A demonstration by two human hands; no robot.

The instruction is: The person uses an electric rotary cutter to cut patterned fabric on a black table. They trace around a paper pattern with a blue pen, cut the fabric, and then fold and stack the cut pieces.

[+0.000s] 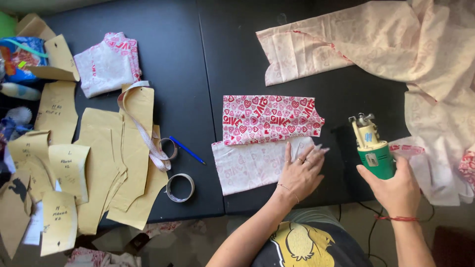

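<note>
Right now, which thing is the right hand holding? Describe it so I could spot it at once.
On the black table, look right of the folded heart-print fabric. There the right hand wraps a handheld electric cutter: green body, cream top, metal fittings, the only tool among the cloth.

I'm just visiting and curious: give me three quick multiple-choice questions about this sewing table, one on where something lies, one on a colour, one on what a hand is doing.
1. Where does the blue pen lie?
A. left of the folded heart-print fabric piece
B. on the large fabric
C. under the cutter

2. What colour is the body of the handheld cutter?
A. red
B. green
C. black

3. What is the left hand doing?
A. holding tape
B. lifting a pattern
C. resting flat on the pale fabric piece

Answers:
1 A, the pen lies on the dark table beside the tape rolls.
2 B, the right hand grips its green housing.
3 C, its fingers spread on the cloth.
</note>
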